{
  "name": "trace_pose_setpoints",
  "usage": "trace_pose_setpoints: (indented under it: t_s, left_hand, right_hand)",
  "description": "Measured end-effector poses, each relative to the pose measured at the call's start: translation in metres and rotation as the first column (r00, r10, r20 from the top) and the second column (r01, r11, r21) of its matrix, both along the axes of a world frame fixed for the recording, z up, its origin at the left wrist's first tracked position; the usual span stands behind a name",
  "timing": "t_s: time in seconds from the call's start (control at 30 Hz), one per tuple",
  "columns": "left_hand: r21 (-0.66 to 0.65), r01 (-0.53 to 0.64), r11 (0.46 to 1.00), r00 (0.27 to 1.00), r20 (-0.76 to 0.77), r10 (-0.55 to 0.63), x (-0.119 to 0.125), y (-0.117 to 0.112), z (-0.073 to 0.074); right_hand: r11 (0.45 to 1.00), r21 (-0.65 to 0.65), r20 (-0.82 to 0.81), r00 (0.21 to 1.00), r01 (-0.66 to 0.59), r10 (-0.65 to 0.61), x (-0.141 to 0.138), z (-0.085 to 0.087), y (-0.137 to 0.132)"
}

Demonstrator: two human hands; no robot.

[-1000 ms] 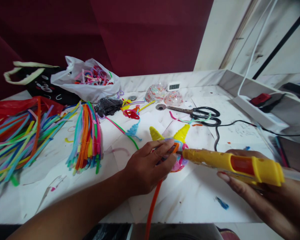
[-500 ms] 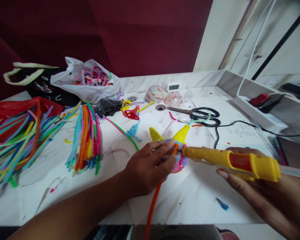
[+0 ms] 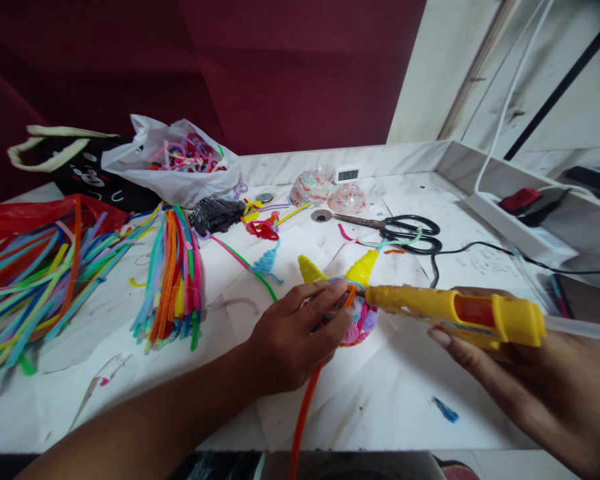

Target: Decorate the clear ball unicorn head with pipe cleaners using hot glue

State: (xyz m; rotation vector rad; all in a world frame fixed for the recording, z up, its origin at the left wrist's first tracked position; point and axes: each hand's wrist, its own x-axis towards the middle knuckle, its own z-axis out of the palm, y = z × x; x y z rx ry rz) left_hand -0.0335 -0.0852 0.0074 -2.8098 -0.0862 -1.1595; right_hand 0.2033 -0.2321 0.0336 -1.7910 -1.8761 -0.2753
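My left hand (image 3: pixel 300 333) is closed over a colourful pipe-cleaner craft (image 3: pixel 364 320) with two yellow horns (image 3: pixel 363 268) and pink and purple coils. Its fingers pinch an orange pipe cleaner (image 3: pixel 306 407), whose bent end lies on the craft and whose long tail hangs past the table's front edge. In my right hand (image 3: pixel 525 380) is a yellow hot glue gun (image 3: pixel 430 308), with a pale glue stick (image 3: pixel 580 328) sticking out of its back. The gun's nozzle meets the orange pipe cleaner beside my left fingertips. Part of the craft is hidden under my left hand.
Black-handled scissors (image 3: pixel 410 230) lie behind the craft, near a black cord (image 3: pixel 485 245). Pipe-cleaner bundles (image 3: pixel 173 280) spread on the left, before a white plastic bag (image 3: pixel 165 183). Clear balls (image 3: pixel 313 187) and a small digital clock (image 3: pixel 347 175) stand at the back. A power strip (image 3: pixel 523 230) is at right.
The glue gun and my right hand have shifted slightly left and up, bringing the nozzle closer to my left fingertips. My left hand has stayed nearly still on the craft.
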Motion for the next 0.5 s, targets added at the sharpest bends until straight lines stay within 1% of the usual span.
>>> trace_pose_setpoints:
  t_s: [0.13,0.33,0.43,0.5]
  left_hand:
    - [0.015,0.016,1.000,1.000,-0.007,-0.016,-0.0002,-0.0006,0.0004]
    - [0.015,0.005,1.000,1.000,-0.005,-0.005,-0.0014,-0.0005,-0.0005]
    - [0.006,0.007,1.000,1.000,-0.009,-0.007,-0.0017,-0.0001,-0.0016]
    - [-0.009,0.006,1.000,1.000,-0.014,-0.006,-0.0015,0.0000,-0.0019]
  right_hand:
    - [1.000,-0.016,-0.013,1.000,0.001,-0.002,0.0014,-0.0015,-0.0026]
    - [0.999,-0.044,-0.086,0.996,-0.015,0.011,0.0021,0.0028,-0.0015]
    - [0.998,-0.057,-0.177,0.984,-0.017,0.006,0.0018,0.0027,0.0002]
    - [0.999,-0.038,-0.238,0.971,0.022,-0.031,0.0011,0.0016,0.0013]
